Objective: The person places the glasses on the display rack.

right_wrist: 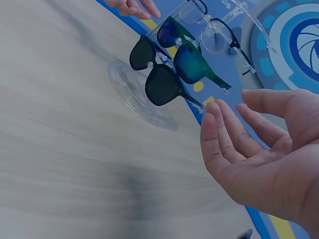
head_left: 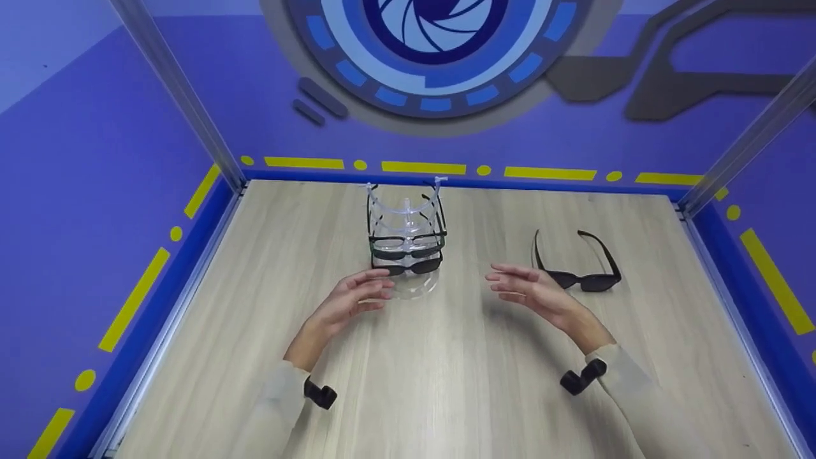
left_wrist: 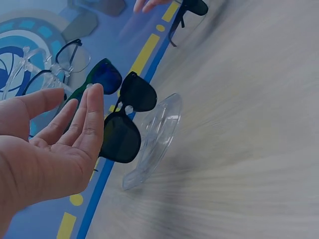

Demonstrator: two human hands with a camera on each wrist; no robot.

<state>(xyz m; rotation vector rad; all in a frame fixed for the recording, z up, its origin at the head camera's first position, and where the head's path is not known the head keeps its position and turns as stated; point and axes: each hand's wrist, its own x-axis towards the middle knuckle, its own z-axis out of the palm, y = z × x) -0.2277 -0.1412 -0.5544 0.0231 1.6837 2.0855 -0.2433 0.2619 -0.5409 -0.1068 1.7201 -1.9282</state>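
A clear plastic display stand holds three pairs of glasses, one above another. Dark-rimmed clear eyeglasses sit highest, green-framed sunglasses with bluish lenses come below, and black sunglasses are lowest. My left hand is beside the stand's left front, fingers extended, fingertips overlapping the lowest pair's left edge in the head view. On the other side, my right hand is held apart from the stand, palm facing it, fingers loosely extended. Both hands hold nothing. Behind the right hand, another pair of black sunglasses rests on the table, temples unfolded.
The wood-grain table is bordered by blue printed panels at the back and both sides. Metal posts rise at the back corners. Black wrist mounts are strapped over both pale sleeves.
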